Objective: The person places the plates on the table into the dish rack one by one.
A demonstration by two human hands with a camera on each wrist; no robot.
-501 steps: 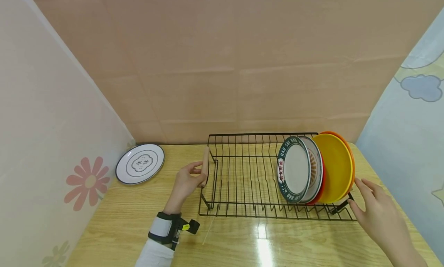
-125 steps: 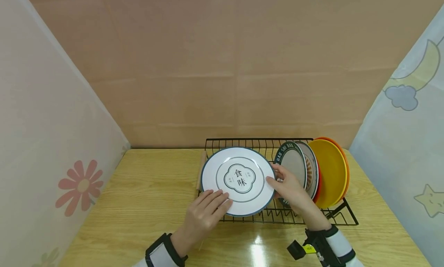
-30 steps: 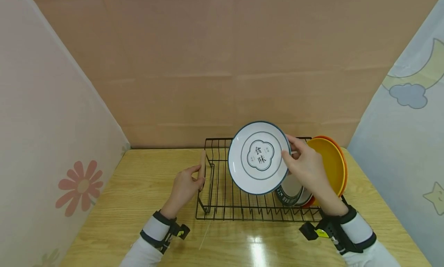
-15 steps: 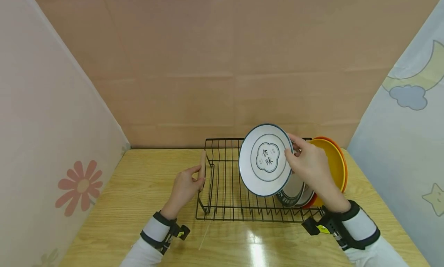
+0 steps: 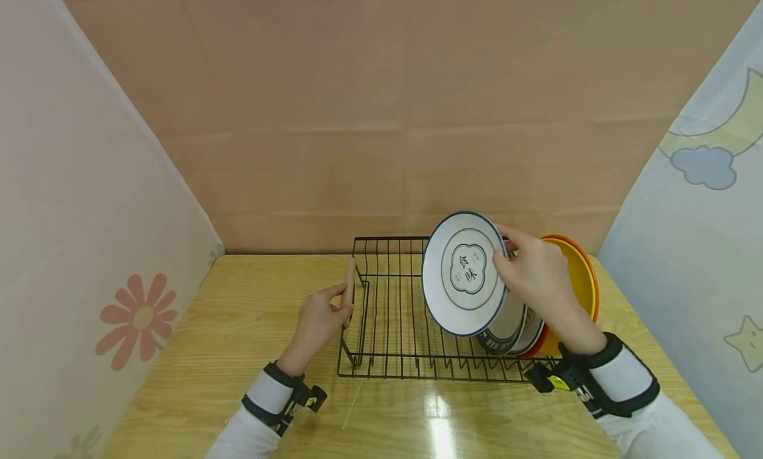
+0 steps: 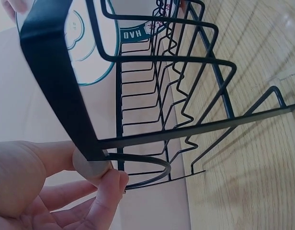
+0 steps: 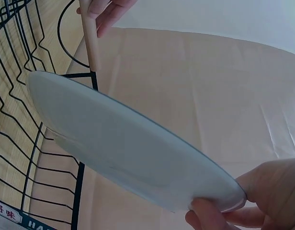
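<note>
In the head view my right hand (image 5: pixel 536 280) pinches the right rim of a white plate (image 5: pixel 465 273) with a blue edge and dark characters. The plate is tilted above the black wire dish rack (image 5: pixel 387 313), left of the plates standing in it. Its underside (image 7: pixel 128 143) faces the right wrist camera, with the thumb on one face and fingers on the other. My left hand (image 5: pixel 318 323) grips the wooden handle (image 5: pixel 349 290) at the rack's left end; in the left wrist view its thumb and fingers close round that handle (image 6: pixel 90 165).
A green-rimmed plate (image 5: pixel 495 340), a patterned plate (image 5: pixel 530 336), a red one and a yellow plate (image 5: pixel 575 273) with an orange one behind it stand at the rack's right side. Wooden table (image 5: pixel 268 300) lies around the rack, with walls at the back and sides.
Since a second ago, the white plate has moved right and turned more edge-on in my right hand. Earlier it lay on the table at left, then both hands were on it. My left hand returned to the handle.
</note>
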